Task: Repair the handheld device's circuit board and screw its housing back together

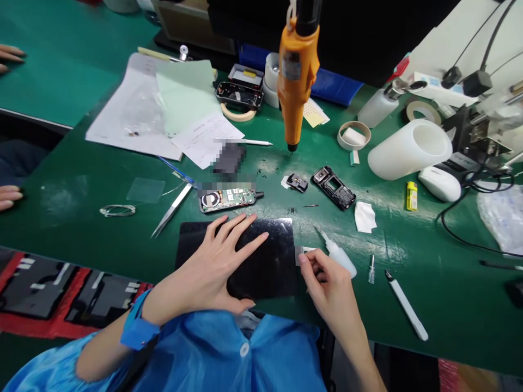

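My left hand (216, 261) lies flat, fingers spread, on a black glossy tablet-like panel (273, 256) at the near edge of the green bench. My right hand (327, 283) pinches a small white tab (304, 251) at the panel's right edge. A small white squeeze bottle (339, 255) lies just behind those fingers. Beyond the panel sit a green circuit board (229, 198), a small black part (297, 182) and a black phone frame (334, 188).
An orange electric screwdriver (296, 76) hangs over the bench middle. Tweezers (171, 209), a white pen tool (406, 305), a yellow lighter (412, 196), a white roll (408, 149), tape rings and papers (155, 109) lie around. Another person's fingers (10, 196) show at the left.
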Demonstrator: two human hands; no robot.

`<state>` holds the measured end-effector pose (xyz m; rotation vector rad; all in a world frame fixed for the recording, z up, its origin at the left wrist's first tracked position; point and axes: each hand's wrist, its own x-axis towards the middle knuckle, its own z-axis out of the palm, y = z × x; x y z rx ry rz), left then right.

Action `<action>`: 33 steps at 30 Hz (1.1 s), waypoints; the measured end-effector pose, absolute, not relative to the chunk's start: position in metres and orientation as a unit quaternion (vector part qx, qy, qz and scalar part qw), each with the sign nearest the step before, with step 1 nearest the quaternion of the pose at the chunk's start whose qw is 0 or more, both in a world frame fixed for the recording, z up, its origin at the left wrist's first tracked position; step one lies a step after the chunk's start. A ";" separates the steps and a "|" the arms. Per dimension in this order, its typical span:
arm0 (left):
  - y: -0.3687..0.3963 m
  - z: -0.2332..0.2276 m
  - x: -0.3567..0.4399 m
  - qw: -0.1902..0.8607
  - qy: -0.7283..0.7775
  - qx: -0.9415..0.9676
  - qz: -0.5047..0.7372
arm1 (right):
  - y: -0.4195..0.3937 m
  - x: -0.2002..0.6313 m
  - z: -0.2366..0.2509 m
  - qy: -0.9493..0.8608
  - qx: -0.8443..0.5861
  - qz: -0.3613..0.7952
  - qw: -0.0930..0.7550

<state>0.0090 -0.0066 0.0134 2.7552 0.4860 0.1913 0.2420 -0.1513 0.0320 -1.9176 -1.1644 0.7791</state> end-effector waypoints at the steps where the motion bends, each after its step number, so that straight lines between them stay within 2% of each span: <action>1: -0.006 0.014 0.009 0.168 0.169 0.969 0.067 | -0.151 0.242 0.032 -0.453 -0.750 0.306 0.371; 24: -0.005 0.010 0.008 0.181 0.178 0.965 0.066 | -0.148 0.240 0.035 -0.472 -0.771 0.268 0.333; 29: -0.007 0.009 0.008 0.189 0.183 0.962 0.068 | -0.148 0.234 0.037 -0.528 -0.772 0.192 0.299; 33: -0.006 0.008 0.008 0.194 0.186 0.960 0.072 | -0.146 0.228 0.040 -0.586 -0.770 0.103 0.231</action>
